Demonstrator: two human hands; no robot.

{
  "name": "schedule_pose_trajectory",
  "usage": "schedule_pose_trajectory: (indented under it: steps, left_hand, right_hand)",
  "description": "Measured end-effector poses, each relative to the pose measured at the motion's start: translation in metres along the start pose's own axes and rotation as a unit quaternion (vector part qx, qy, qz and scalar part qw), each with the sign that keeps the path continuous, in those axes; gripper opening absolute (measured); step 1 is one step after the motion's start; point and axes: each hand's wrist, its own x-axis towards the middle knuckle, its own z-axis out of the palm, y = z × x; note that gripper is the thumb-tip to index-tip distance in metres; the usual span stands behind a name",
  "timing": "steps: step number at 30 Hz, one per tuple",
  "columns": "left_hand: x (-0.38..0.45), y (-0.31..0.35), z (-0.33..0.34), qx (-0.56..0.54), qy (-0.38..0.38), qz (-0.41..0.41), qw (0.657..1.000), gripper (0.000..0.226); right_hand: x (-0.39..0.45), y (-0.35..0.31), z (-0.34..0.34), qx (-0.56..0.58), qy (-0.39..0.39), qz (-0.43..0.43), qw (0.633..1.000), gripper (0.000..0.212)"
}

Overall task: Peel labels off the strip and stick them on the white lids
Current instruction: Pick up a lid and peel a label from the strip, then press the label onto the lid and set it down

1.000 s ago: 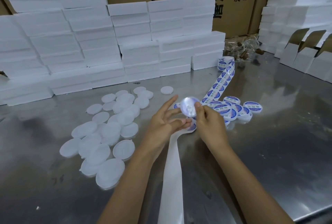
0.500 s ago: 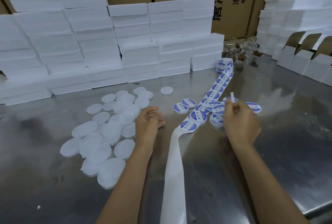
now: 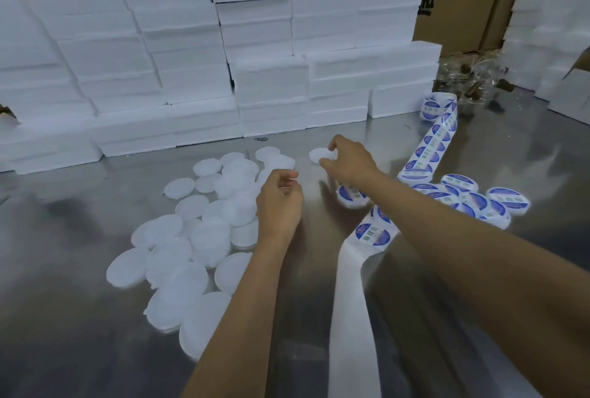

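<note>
Several plain white lids (image 3: 204,238) lie in a loose heap on the steel table (image 3: 79,318), left of centre. My right hand (image 3: 348,161) reaches across to a lone white lid (image 3: 317,154) behind the heap and pinches its edge. My left hand (image 3: 279,203) hovers over the heap's right side with fingers curled, nothing plainly in it. The label strip (image 3: 427,155) with round blue labels runs from a roll (image 3: 439,105) at the back right towards me, ending in bare white backing (image 3: 351,318). Several labelled lids (image 3: 479,199) lie at the right.
Stacks of white foam boxes (image 3: 198,56) wall off the back of the table, with brown cartons (image 3: 463,2) behind them. Clear glass jars (image 3: 472,78) stand at the back right. More white boxes (image 3: 555,46) are piled along the right edge.
My right hand left the labelled lids and reached left and back to the lone white lid. My left hand stayed near the heap. The camera moved closer.
</note>
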Motion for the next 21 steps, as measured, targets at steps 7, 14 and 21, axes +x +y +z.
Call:
schedule_pose_trajectory:
  steps: [7,14,21]
  left_hand:
    - [0.016,-0.005,0.003,-0.027,-0.001,-0.012,1.000,0.023]
    - [0.019,0.000,-0.001,-0.099,-0.007,-0.035,0.994,0.016]
    - [-0.003,0.019,-0.008,-0.292,-0.142,-0.113,0.939,0.036]
  right_hand:
    - [0.030,0.010,0.021,-0.032,0.003,0.019,0.999,0.048]
    - [-0.007,-0.001,-0.010,0.093,0.032,-0.066,0.993,0.054]
    - [-0.079,-0.024,-0.025,0.117,0.006,-0.133,0.984,0.055]
